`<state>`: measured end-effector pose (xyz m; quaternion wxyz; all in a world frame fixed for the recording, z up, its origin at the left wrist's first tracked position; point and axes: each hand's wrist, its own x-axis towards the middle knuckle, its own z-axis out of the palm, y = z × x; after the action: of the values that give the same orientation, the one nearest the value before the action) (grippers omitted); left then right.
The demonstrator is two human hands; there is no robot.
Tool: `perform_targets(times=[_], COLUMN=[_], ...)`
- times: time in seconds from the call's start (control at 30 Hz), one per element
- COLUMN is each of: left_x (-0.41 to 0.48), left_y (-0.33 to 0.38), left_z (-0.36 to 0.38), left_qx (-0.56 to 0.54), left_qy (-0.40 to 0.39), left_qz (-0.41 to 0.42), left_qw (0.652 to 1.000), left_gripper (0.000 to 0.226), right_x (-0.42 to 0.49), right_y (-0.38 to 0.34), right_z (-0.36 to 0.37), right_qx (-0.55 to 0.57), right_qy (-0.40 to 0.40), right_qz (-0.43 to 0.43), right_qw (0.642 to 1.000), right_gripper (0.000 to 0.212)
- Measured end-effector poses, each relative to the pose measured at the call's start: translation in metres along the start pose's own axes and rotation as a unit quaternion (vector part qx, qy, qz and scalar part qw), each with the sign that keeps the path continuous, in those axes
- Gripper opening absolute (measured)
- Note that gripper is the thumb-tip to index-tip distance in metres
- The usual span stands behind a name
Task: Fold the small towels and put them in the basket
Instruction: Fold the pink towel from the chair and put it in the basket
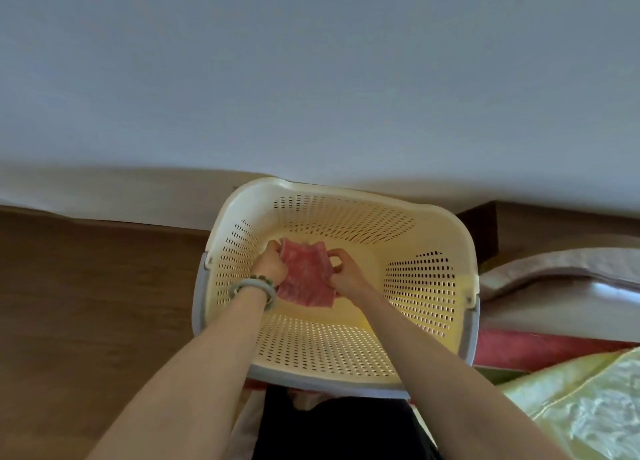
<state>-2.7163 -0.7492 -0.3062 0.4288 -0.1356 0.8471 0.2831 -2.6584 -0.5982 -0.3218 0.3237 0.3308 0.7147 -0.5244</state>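
The left hand, a pale bangle on its wrist, clenches the 9 o'clock edge of a folded pink terry towel. The right hand pinches its 3 o'clock edge. The towel sits inside the cream perforated plastic basket, toward 9 o'clock of centre.

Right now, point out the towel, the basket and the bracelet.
towel [306, 279], head view, middle of the pink cloth.
basket [346, 193], head view, far rim.
bracelet [254, 282], head view, band on the left wrist.
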Motion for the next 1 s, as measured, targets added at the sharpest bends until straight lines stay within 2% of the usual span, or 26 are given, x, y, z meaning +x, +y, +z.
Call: perform_targets(times=[0.1,0.2,0.27,0.37,0.47,0.57,0.8,1.0], left_x=[0.015,0.023,0.022,0.016,0.009,-0.016,-0.118,-0.195], left_y=[-0.004,-0.006,-0.007,-0.007,-0.001,0.019,0.045,0.051], left_z=[0.009,0.012,0.010,0.006,-0.002,-0.019,-0.070,-0.104], left_qx=[0.033,0.086,0.083,0.071,0.021,-0.035,-0.115,-0.164], left_qy=[0.034,0.036,0.030,0.028,0.023,0.043,0.008,0.022], left_qz=[0.007,0.004,-0.019,-0.019,0.038,0.137,0.266,0.347], left_qw=[0.999,0.996,0.996,0.997,0.999,0.989,0.957,0.923], left_gripper=[0.031,0.043,0.051,0.052,0.046,0.043,0.074,0.075], right_x=[0.020,0.029,0.030,0.021,0.004,-0.028,-0.127,-0.213], right_y=[0.012,0.021,0.027,0.023,0.004,-0.024,-0.069,-0.107], right_z=[0.010,0.018,0.019,0.015,0.007,-0.005,-0.048,-0.082], right_qx=[-0.011,-0.036,-0.076,-0.076,-0.041,-0.023,0.037,0.032], right_qy=[0.004,-0.026,-0.032,-0.021,-0.008,-0.012,-0.002,0.027], right_qz=[0.005,0.014,0.013,-0.002,-0.040,-0.088,-0.205,-0.317], right_qw=[1.000,0.999,0.996,0.997,0.998,0.996,0.978,0.948], right_gripper=[0.035,0.050,0.052,0.052,0.057,0.076,0.073,0.073])
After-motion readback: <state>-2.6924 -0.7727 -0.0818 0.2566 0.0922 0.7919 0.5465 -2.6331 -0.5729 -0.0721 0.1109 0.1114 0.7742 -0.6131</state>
